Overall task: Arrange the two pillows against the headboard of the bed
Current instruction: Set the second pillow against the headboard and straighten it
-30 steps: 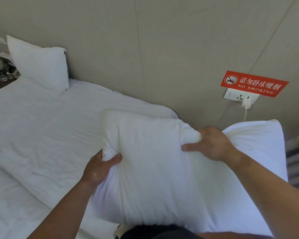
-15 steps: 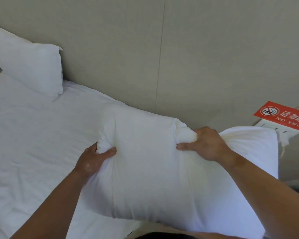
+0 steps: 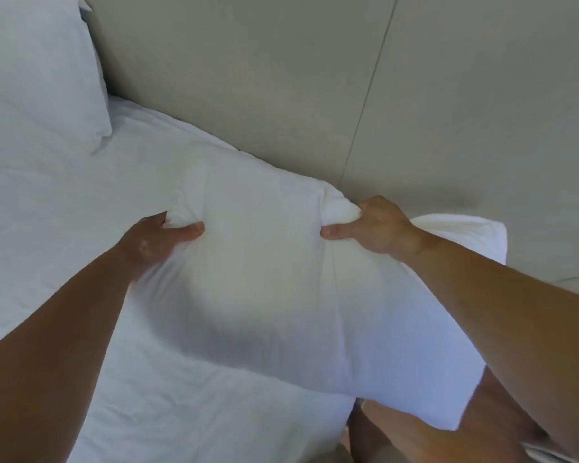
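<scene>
Beige padded headboard [image 3: 281, 78] fills the top of the head view, vertical seam running down its right part, with the white-sheeted bed [image 3: 64, 212] below it. Only one view. First pillow [image 3: 37, 71] stands upper left, upright, leaning on the headboard, lower corner touching the sheet; looks already placed. Second pillow [image 3: 264, 282] is in mid-frame, held by both hands near its top edge, long side roughly parallel to the headboard, its far edge near or touching the headboard base, can't tell which. Left hand [image 3: 154, 238] clamped on a bunch of fabric at the upper left of the pillow, thumb on the front face. Right hand [image 3: 378, 228] clamped on a gathered knot of fabric at the upper right, thumb forward. Two-point pinch likely so the soft filling doesn't sag and the pillow can be steered square to the headboard. Pillow's near end hangs over the bed edge above the person's bare legs [image 3: 415, 429]. Well apart from the first pillow, bare sheet between. Judgement: second pillow mid-placement, roughly halfway through task. Sheet lightly wrinkled, nothing else on it. Image slightly blurred.
</scene>
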Tool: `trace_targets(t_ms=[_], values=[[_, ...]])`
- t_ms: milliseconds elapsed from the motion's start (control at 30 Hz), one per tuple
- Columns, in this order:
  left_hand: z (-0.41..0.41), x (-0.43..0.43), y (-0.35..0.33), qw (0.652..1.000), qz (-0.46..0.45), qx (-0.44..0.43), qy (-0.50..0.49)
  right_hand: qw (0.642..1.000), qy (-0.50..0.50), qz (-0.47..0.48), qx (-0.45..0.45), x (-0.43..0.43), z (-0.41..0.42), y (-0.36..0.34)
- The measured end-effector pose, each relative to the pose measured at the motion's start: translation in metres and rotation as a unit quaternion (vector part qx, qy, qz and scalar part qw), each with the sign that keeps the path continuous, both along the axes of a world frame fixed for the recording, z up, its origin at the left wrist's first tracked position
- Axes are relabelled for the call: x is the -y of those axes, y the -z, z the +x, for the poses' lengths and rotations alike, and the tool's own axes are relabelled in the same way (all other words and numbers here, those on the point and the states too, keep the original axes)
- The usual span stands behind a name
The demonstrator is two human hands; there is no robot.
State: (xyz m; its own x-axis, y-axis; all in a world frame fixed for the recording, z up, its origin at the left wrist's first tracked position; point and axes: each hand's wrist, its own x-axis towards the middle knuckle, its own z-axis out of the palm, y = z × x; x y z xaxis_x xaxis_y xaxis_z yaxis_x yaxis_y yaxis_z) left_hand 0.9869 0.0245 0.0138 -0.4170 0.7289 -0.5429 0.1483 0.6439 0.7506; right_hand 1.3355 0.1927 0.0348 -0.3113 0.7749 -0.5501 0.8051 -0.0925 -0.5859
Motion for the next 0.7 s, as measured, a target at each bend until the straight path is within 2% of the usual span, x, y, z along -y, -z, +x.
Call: trace_targets(t_ms=[167, 300, 400, 500, 600, 633, 700], values=[[-0.042, -0.046, 0.056, 0.996, -0.063, -0.044, 0.034, 1.000, -0.003, -0.019, 0.012, -0.038, -0.034, 0.065], [-0.038, -0.072, 0.096, 0.988, -0.105, -0.114, 0.021, 1.000, 0.015, -0.013, 0.001, -0.065, -0.047, 0.122], [-0.029, -0.080, 0.130, 0.966, -0.162, -0.201, 0.021, 1.000, 0.002, 0.007, 0.002, -0.079, -0.050, 0.161], [-0.034, -0.091, 0.153, 0.948, -0.219, -0.228, 0.042, 0.999, -0.014, 0.024, 0.036, -0.088, -0.049, 0.186], [-0.032, -0.120, 0.148, 0.920, -0.268, -0.283, 0.046, 0.999, -0.029, 0.005, 0.035, -0.096, -0.047, 0.197], [-0.029, -0.133, 0.143, 0.909, -0.262, -0.318, 0.060, 0.999, -0.037, -0.001, 0.033, -0.098, -0.046, 0.196], [-0.020, -0.160, 0.134, 0.898, -0.195, -0.373, 0.126, 0.997, -0.069, -0.006, 0.039, -0.103, -0.043, 0.189]])
